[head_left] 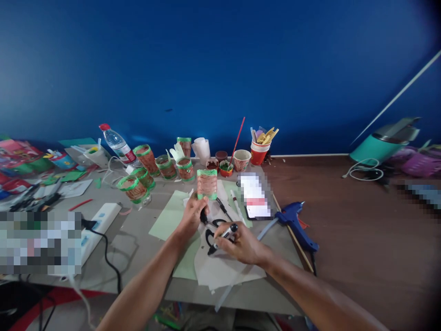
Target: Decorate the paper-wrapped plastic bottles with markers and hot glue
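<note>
My left hand (193, 213) is closed around the lower end of a small cup (207, 185), painted brown with green bands at top and bottom. My right hand (243, 242) grips a white marker with black ends (225, 233), tilted over a white paper sheet (230, 271). Beside the marker lie scissors with black looped handles (209, 239), partly hidden by my right hand. A dark pen (223, 208) and a white pen (237, 204) rest just beyond. Green paper (164, 219) lies under the white sheet.
Several painted cups (146, 160) and a water bottle (119, 145) stand at the back left. A red cup with plastic cutlery (261, 151) stands near the wall. To the right are a phone (255, 195) and a blue glue gun (294, 220); left, a power strip (103, 223).
</note>
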`<state>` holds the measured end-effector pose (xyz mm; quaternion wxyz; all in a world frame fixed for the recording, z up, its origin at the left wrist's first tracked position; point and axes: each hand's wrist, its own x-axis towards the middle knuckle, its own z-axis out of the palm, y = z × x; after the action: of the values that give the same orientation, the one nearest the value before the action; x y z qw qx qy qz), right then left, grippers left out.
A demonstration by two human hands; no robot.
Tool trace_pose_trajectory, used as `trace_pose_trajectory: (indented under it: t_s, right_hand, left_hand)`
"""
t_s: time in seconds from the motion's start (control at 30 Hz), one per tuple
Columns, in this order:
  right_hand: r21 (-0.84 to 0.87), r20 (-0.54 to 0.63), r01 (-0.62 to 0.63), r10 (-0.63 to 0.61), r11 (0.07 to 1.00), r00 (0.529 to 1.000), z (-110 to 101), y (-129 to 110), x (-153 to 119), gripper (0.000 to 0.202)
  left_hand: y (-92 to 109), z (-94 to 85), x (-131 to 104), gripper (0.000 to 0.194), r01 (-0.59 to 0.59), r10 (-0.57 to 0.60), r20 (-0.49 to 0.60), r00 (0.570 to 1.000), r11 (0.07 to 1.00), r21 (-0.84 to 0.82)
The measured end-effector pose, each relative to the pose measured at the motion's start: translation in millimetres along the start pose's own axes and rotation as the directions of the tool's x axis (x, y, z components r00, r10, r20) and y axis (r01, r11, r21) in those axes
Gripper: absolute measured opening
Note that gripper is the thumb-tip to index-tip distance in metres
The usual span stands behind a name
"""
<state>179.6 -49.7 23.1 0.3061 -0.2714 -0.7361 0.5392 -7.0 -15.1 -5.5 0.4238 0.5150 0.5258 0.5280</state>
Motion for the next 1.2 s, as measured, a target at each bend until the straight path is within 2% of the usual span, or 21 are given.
trace_pose_trajectory:
  t_s: [0.13, 0.23, 0.3, 0.4, 0.5, 0.57, 0.67, 0.73, 0.83, 0.93, 1.0, 1.1, 1.2]
  right_hand:
    - [-0.12, 0.027, 0.083, -0.081, 0.989, 0.996, 2, -3, 1, 0.011]
    - [-0.21, -0.045, 0.116, -0.128, 0.971, 0.991, 0, -6, 1, 0.008]
    - [-0.196, -0.078, 0.104, -0.121, 0.975, 0.99, -2, -7, 1, 0.01]
    - [-0.11, -0.008, 0.045, -0.046, 0.993, 0.999, -2, -6, 1, 0.013]
    - [-0.16, 0.062, 0.063, -0.054, 0.985, 0.997, -2, -7, 0, 0.008]
    - [-0.209, 0.025, 0.096, -0.092, 0.973, 0.995, -3, -7, 0, 0.007]
    - [-0.111, -0.004, 0.061, -0.062, 0.992, 0.998, -6, -8, 0, 0.012]
    - [-0.032, 0.064, 0.027, -0.025, 0.999, 0.998, -6, -8, 0, 0.014]
    - [-0.093, 0.139, 0.043, -0.03, 0.995, 0.99, -6, -10, 1, 0.005]
    - [-0.188, 0.083, 0.07, -0.055, 0.98, 0.995, -9, -10, 0, 0.006]
    - [-0.139, 0.068, 0.064, -0.055, 0.988, 0.996, -10, -10, 0, 0.008]
    - [-0.034, 0.168, 0.059, -0.052, 0.998, 0.984, -10, -10, -1, 0.009]
    - [-0.103, 0.222, 0.09, -0.065, 0.991, 0.973, -10, -9, -1, 0.005]
  left_hand:
    - [2, 1.4, -1, 0.052, -0.021, 0.021, -0.005, 1.0, 0.999, -0.033]
    - [5, 1.8, -1, 0.052, -0.035, 0.035, 0.0, 0.999, 0.999, -0.017]
    - [7, 1.8, -1, 0.05, -0.027, 0.028, 0.003, 1.0, 1.0, -0.01]
    - [7, 1.8, -2, 0.049, -0.004, 0.004, 0.002, 1.0, 1.0, -0.012]
    - [8, 1.8, -2, 0.05, 0.014, -0.014, 0.003, 1.0, 1.0, -0.028]
    - [9, 1.9, -3, 0.05, -0.015, 0.015, 0.001, 1.0, 1.0, -0.023]
    - [14, 2.2, -4, 0.051, -0.037, 0.037, 0.021, 0.999, 0.999, 0.002]
    - [15, 2.6, -4, 0.05, -0.009, 0.01, 0.027, 1.0, 1.0, -0.006]
    - [13, 3.5, -4, 0.048, 0.034, -0.034, 0.011, 0.999, 0.998, -0.053]
    - [9, 4.6, -3, 0.046, 0.059, -0.06, -0.017, 0.998, 0.996, -0.067]
    - [6, 5.3, -2, 0.045, 0.063, -0.066, -0.042, 0.997, 0.996, -0.068]
    - [7, 5.2, -2, 0.045, 0.049, -0.052, -0.04, 0.998, 0.996, -0.076]
    - [10, 3.8, -3, 0.047, 0.011, -0.012, -0.002, 1.0, 0.999, -0.039]
